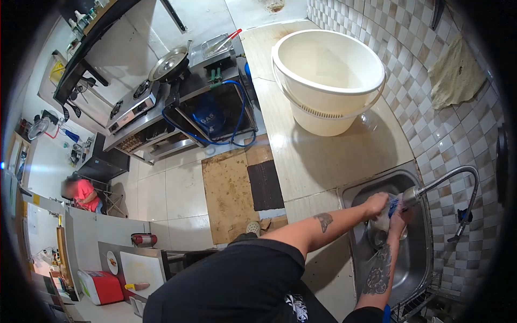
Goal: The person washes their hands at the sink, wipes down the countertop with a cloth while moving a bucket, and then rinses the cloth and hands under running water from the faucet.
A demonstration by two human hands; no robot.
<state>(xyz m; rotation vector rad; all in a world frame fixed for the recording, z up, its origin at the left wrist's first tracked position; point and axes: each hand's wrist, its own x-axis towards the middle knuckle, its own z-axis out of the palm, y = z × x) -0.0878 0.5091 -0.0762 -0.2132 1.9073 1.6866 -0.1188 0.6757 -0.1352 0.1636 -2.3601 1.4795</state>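
bluish bundle (393,205) unclear; left hand (377,204), right hand (399,219) partly cover it.

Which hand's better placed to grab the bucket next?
Probably your left hand: it's nearer the cream bucket. Your right hand is farther off, by the faucet head. Both look busy over the sink, though.

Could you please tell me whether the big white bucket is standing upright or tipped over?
The bucket is upright: its narrower base rests on the counter and its wide rim faces up.
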